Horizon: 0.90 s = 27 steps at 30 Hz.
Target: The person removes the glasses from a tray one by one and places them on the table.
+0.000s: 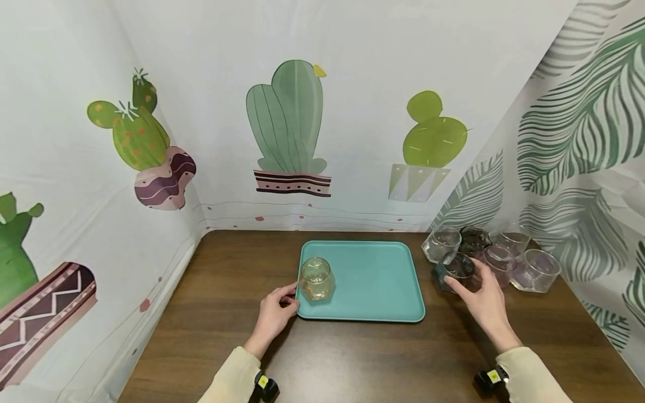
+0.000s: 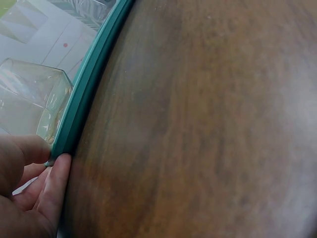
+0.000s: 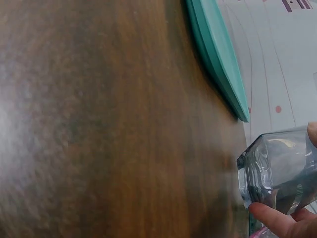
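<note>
A teal tray lies on the table, with an amber-tinted glass upright on its left part. At the tray's front left edge, my left hand pinches the rim, thumb and fingers on either side of it in the left wrist view. To the right of the tray my right hand grips a blue-grey faceted glass, thumb on one side and fingers on the other. Whether that glass touches the table I cannot tell.
Several more glasses crowd the table's back right corner: a clear one, a dark one, a pinkish one and a pale purple one among them. Patterned cloth hangs behind the brown table.
</note>
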Tool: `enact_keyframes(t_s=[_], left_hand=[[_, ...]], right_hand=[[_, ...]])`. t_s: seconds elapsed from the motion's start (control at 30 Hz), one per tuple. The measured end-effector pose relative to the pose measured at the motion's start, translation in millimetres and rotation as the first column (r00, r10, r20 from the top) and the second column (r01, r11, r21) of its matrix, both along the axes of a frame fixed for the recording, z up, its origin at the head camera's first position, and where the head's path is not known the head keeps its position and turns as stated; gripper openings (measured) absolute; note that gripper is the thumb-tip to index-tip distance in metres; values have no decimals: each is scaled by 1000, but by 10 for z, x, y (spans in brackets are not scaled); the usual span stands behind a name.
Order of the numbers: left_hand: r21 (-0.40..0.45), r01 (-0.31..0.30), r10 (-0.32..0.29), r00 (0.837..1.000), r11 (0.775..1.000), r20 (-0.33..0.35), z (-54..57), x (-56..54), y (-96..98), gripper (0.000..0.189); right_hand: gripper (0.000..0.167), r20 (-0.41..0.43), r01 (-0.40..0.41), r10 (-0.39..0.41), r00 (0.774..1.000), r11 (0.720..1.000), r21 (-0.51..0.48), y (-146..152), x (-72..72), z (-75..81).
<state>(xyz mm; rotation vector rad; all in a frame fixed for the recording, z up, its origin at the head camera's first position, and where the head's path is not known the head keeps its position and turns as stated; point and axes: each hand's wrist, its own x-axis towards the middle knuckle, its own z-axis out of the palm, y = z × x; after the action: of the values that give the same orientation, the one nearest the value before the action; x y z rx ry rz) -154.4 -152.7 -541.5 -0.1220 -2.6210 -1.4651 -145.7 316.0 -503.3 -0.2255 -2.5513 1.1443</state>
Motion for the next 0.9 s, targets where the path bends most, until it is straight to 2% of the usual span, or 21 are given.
enact_keyframes(t_s=[0.37,0.57,0.67,0.9], left_hand=[[2,-14,14,999,1000,34,-11,-17,0,45],[2,3,-3,1000,1000,-10,4,-1,1,45],[5,-1,1,1000,1000,-5,5,1,0,44],[-3,-10,10,1000,1000,26,-12,-17,-6,45]], right_hand=[[82,18,-11,12,1000,1000,-10,7,-3,-24],[84,58,10,-9,998,1000,-20,24,19,-21],[85,73,28,-26,997,999,-22,20,36,-11],[83,31,39,-39,999,999,1,42,71,0]])
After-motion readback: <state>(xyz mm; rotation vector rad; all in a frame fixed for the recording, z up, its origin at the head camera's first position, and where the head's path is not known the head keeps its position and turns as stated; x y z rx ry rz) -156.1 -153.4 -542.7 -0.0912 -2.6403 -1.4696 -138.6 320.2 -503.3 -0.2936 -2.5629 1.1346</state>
